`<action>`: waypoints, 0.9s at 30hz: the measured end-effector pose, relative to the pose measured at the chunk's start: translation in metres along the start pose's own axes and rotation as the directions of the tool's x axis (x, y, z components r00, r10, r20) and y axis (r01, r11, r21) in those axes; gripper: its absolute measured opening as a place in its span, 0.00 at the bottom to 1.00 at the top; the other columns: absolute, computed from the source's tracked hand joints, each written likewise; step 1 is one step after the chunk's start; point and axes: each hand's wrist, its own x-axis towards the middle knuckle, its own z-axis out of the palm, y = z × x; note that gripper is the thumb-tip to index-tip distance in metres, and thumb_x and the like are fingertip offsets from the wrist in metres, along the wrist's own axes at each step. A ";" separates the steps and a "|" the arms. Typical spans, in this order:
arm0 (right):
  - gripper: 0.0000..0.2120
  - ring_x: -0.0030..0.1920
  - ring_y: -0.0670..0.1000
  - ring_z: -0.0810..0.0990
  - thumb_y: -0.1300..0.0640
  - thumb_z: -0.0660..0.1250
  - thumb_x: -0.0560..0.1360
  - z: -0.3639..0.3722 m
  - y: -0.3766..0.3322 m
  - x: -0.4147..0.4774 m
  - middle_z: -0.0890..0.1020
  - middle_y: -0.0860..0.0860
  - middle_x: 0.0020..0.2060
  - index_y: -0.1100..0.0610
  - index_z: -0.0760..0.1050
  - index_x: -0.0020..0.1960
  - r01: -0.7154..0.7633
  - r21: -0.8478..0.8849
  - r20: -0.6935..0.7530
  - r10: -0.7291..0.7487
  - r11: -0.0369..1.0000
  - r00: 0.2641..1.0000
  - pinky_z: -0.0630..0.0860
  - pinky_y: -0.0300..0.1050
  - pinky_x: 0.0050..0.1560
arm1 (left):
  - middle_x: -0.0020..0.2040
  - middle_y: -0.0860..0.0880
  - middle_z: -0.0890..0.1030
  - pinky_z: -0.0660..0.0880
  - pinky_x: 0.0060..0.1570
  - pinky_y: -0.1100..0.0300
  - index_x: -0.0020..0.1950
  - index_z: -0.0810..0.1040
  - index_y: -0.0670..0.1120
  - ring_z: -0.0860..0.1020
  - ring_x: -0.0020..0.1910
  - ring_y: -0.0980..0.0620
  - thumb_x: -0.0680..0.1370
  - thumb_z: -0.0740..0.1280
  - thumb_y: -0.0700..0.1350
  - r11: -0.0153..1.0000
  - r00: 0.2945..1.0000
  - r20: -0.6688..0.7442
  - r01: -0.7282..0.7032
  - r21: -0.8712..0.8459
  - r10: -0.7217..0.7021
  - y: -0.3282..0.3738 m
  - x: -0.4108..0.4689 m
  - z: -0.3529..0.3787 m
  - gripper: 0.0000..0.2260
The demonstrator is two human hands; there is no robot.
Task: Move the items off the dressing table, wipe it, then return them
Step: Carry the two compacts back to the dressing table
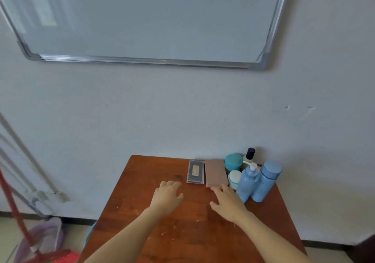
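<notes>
From my seat the bench (142,212) takes up most of the lower view, a brown wooden top with pale flecks and scuffs across its near half, and everything I am meant to clear is on it, bunched at the far right corner against the wall. Both hands hold nothing: the left hand (167,194) sits palm down over bare wood with fingers loosely bent, and the right hand (227,201) is spread flat, its fingertips at the near edge of the pink case (216,173); I cannot tell whether they touch it. Just right of that hand stand the tall blue flask (265,181) and the blue pump bottle (247,183), side by side. The dark clear-lidded case (195,171) lies beside the pink one. Behind them are the teal jar (233,162), the small white jar (234,178) and the black-capped bottle (250,154). No cloth shows. I judge the clearing not yet begun, with wiping and returning all ahead.
</notes>
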 end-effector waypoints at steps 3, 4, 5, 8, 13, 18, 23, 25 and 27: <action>0.23 0.66 0.53 0.66 0.48 0.56 0.78 0.011 0.006 0.019 0.66 0.52 0.67 0.51 0.59 0.71 -0.011 0.008 -0.019 0.011 1.000 1.000 0.67 0.48 0.64 | 0.72 0.50 0.65 0.61 0.69 0.53 0.72 0.63 0.49 0.60 0.71 0.49 0.79 0.56 0.49 0.999 0.998 0.052 0.032 0.014 -0.032 0.003 0.013 0.013 0.20; 0.22 0.65 0.53 0.66 0.48 0.56 0.78 0.013 0.007 0.026 0.66 0.52 0.66 0.51 0.59 0.70 -0.025 0.009 -0.039 0.025 1.000 0.999 0.68 0.47 0.64 | 0.72 0.50 0.65 0.61 0.68 0.53 0.72 0.62 0.49 0.60 0.71 0.49 0.79 0.56 0.49 0.999 0.997 0.068 0.042 0.024 -0.043 0.002 0.016 0.016 0.21; 0.21 0.65 0.52 0.66 0.48 0.55 0.78 0.015 0.008 0.032 0.66 0.52 0.66 0.52 0.60 0.70 -0.038 0.011 -0.059 0.039 0.999 0.997 0.68 0.46 0.64 | 0.72 0.50 0.65 0.61 0.68 0.53 0.72 0.62 0.49 0.60 0.71 0.49 0.79 0.56 0.49 0.998 0.995 0.083 0.051 0.038 -0.054 0.001 0.018 0.019 0.21; 0.22 0.66 0.53 0.65 0.49 0.55 0.79 0.017 0.006 0.051 0.65 0.54 0.67 0.53 0.59 0.70 -0.047 0.014 -0.093 0.048 0.999 0.994 0.66 0.47 0.66 | 0.72 0.50 0.65 0.61 0.68 0.52 0.72 0.61 0.49 0.60 0.71 0.48 0.79 0.55 0.49 0.995 0.991 0.119 0.060 0.081 -0.069 -0.007 0.026 0.021 0.21; 0.24 0.71 0.58 0.58 0.48 0.55 0.78 0.016 0.004 0.075 0.60 0.57 0.70 0.53 0.56 0.72 -0.129 0.009 -0.084 0.129 0.992 0.988 0.61 0.51 0.69 | 0.72 0.49 0.64 0.61 0.68 0.51 0.72 0.60 0.49 0.60 0.71 0.47 0.79 0.55 0.49 0.989 0.986 0.154 0.042 0.142 -0.064 -0.018 0.045 0.015 0.21; 0.26 0.71 0.63 0.57 0.43 0.56 0.77 0.014 0.005 0.090 0.58 0.59 0.71 0.53 0.57 0.71 -0.251 0.005 -0.047 0.251 0.968 0.967 0.62 0.55 0.68 | 0.72 0.48 0.64 0.61 0.68 0.51 0.72 0.61 0.49 0.61 0.70 0.47 0.79 0.55 0.49 0.987 0.985 0.167 0.024 0.156 -0.051 -0.029 0.065 0.007 0.21; 0.31 0.69 0.64 0.59 0.42 0.61 0.75 0.009 -0.003 0.108 0.55 0.62 0.71 0.53 0.54 0.72 -0.388 0.089 0.018 0.388 0.917 0.922 0.62 0.58 0.67 | 0.71 0.48 0.65 0.62 0.68 0.51 0.72 0.61 0.48 0.61 0.70 0.46 0.78 0.55 0.48 0.988 0.987 0.156 0.015 0.152 -0.039 -0.039 0.076 0.002 0.21; 0.34 0.69 0.63 0.59 0.43 0.62 0.74 0.009 -0.005 0.111 0.55 0.63 0.71 0.53 0.51 0.73 -0.433 0.116 0.033 0.433 0.894 0.901 0.63 0.57 0.67 | 0.71 0.48 0.65 0.62 0.68 0.51 0.72 0.61 0.48 0.62 0.70 0.47 0.78 0.55 0.48 0.990 0.987 0.159 0.009 0.139 -0.031 -0.040 0.079 0.003 0.21; 0.35 0.70 0.63 0.58 0.44 0.62 0.74 0.012 -0.007 0.110 0.54 0.64 0.72 0.54 0.50 0.73 -0.457 0.116 0.030 0.457 0.882 0.889 0.62 0.57 0.67 | 0.71 0.48 0.65 0.62 0.67 0.52 0.71 0.62 0.49 0.62 0.69 0.47 0.79 0.55 0.48 0.992 0.987 0.157 -0.004 0.126 -0.016 -0.038 0.082 0.006 0.21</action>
